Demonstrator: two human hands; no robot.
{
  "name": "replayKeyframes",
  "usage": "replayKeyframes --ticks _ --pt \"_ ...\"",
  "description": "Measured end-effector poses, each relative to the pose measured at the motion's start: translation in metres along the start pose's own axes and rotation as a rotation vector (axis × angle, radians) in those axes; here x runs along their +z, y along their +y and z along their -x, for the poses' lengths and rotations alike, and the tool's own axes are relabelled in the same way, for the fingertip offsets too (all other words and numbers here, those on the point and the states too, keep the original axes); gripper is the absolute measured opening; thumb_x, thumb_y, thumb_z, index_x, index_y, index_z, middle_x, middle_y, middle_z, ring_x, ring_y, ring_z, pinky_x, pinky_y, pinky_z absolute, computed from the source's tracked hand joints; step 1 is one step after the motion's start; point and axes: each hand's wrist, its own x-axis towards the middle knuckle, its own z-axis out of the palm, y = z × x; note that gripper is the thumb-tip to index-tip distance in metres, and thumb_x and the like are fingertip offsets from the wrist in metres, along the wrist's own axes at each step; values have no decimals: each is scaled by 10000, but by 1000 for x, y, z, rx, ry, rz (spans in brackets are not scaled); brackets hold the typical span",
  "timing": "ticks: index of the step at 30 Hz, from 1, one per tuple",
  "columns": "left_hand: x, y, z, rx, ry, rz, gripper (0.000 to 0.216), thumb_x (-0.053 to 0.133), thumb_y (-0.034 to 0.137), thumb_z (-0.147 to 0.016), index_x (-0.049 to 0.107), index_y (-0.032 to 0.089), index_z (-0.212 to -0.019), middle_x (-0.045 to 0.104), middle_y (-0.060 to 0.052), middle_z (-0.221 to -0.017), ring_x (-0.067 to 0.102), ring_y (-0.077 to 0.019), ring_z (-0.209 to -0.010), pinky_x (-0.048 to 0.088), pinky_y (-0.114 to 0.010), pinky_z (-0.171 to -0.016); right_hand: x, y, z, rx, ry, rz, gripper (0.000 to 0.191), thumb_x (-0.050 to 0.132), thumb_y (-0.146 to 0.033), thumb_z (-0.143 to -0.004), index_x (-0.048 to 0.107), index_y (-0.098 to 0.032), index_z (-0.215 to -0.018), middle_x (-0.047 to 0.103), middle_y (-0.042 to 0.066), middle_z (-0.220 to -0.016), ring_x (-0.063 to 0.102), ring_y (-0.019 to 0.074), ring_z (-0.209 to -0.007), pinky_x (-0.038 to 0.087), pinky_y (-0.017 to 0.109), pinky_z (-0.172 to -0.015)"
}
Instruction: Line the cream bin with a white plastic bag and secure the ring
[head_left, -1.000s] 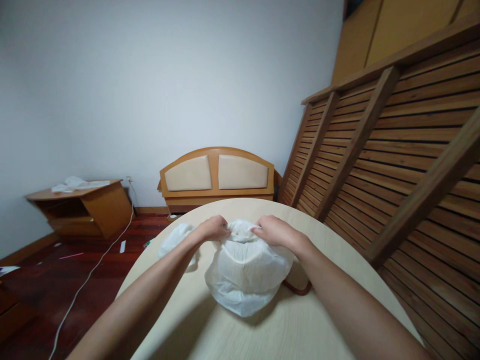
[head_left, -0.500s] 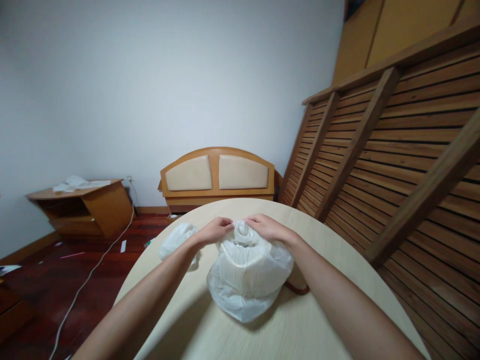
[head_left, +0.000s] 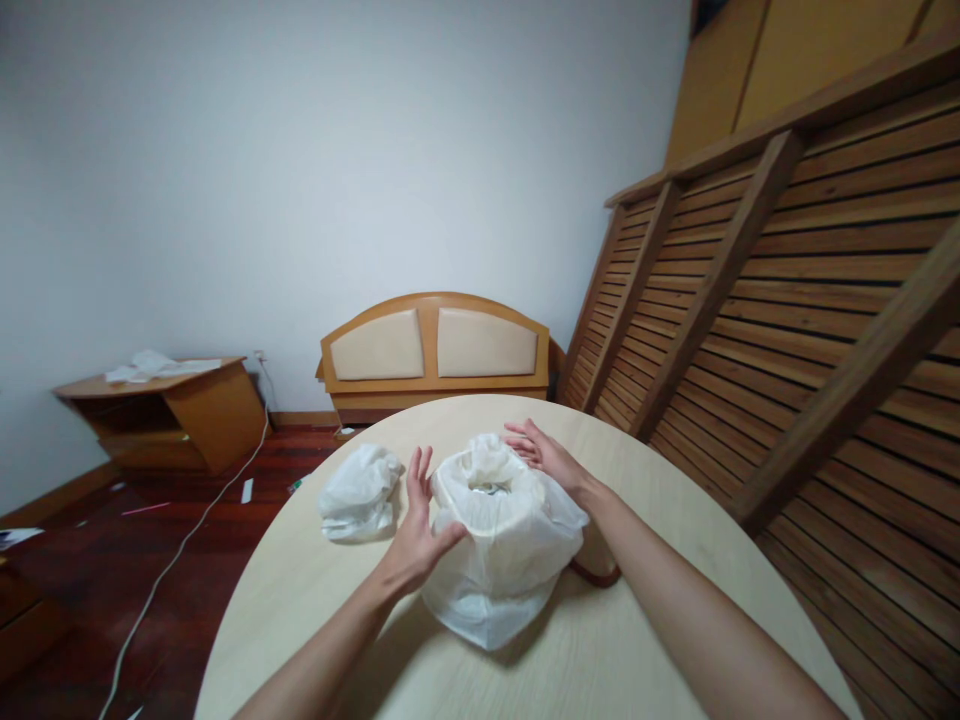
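Observation:
A white, thin-walled drawstring-style bag (head_left: 499,575) stands bulging on the round table (head_left: 622,650), its gathered top partly open. Something shiny shows inside the opening, too small to make out. My left hand (head_left: 421,535) is at the bag's left side, fingers raised and thumb spread towards its rim. At the upper right edge of the bag, my right hand (head_left: 551,458) has its fingers stretched out and apart. A smaller crumpled white bundle (head_left: 360,495) lies left of my left hand. Behind the bag's right side, a brown strap or handle (head_left: 598,577) partly shows.
Beyond the table stands a wooden headboard (head_left: 431,345) with cream panels. A slatted wooden frame (head_left: 720,320) leans at the right. On the left is a low desk (head_left: 202,415) with white items on top, and a white cable (head_left: 180,550) crosses the dark red floor.
Both hands have let go of the bag's gathered top. My left hand has moved down and nearer along the bag's side; my right has shifted slightly right. The bag's mouth looks wider.

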Motion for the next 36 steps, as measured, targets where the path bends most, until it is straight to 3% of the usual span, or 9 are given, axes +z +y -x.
replayKeyframes --ticks 2,5,9,16,21,24,27,32,36 --pt "5 -3 8 11 -25 -13 1364 785 664 -699 -194 272 -1564 -56 -183 -1693 98 -351 -1567 155 -515 -1267 -1 -3 17 -120 -74 -123 867 319 -788 -928 256 -233 -1591 466 177 -1552 506 262 -1385 391 455 -1127" --pt "10 -8 17 -17 -122 -58 1418 848 527 -692 -251 246 -1543 32 -210 -1682 126 -362 -1559 110 -547 -1270 6 2 44 -199 -179 -57 1225 709 -766 -722 68 -246 -1626 282 203 -1646 345 291 -1494 299 482 -1190" --pt "13 -22 28 -94 -241 -119 1381 874 436 -679 -161 240 -1572 196 -197 -1648 231 -386 -1525 159 -544 -1265 25 29 66 -136 -137 68 1189 917 -516 -580 313 -237 -1566 485 174 -1528 480 337 -1392 353 508 -1168" --pt "6 -40 31 -134 -326 -177 1281 927 359 -590 149 262 -1603 260 -160 -1628 241 -428 -1506 176 -551 -1262 52 56 84 -108 -60 285 740 824 -326 -707 551 -204 -1383 588 163 -1425 564 351 -1300 415 506 -1136" --pt "-11 -33 26 -156 -299 -139 1524 963 410 -512 -92 251 -1600 59 -199 -1678 107 -431 -1545 59 -571 -1267 46 52 86 -214 -66 430 1000 885 -355 -634 423 -185 -1504 492 183 -1508 439 380 -1408 289 545 -1206" --pt "-10 -22 23 -98 -133 -38 1594 939 523 -529 -244 225 -1555 -39 -242 -1674 16 -419 -1559 29 -601 -1251 46 53 77 -212 51 360 1238 954 -379 -495 331 -205 -1551 379 174 -1589 283 385 -1497 195 559 -1240" --pt "2 -12 20 -54 -33 33 1551 914 525 -583 -263 217 -1546 32 -239 -1674 53 -387 -1564 36 -581 -1256 58 50 71 -152 57 198 1040 893 -370 -603 406 -219 -1510 466 136 -1540 369 338 -1462 267 519 -1223" --pt "-1 -12 17 -125 -185 92 1089 885 441 -638 324 192 -1539 442 -175 -1545 399 -416 -1432 241 -566 -1227 80 33 96 -61 -215 318 607 763 -368 -778 614 -207 -1344 651 110 -1352 593 330 -1256 421 466 -1117" --pt "-31 -19 11 -210 -439 125 745 857 458 -669 619 171 -1315 660 -144 -1325 585 -390 -1247 395 -528 -1145 66 18 112 38 -141 414 363 739 -442 -803 718 -190 -1063 752 80 -1026 690 284 -951 536 394 -869"
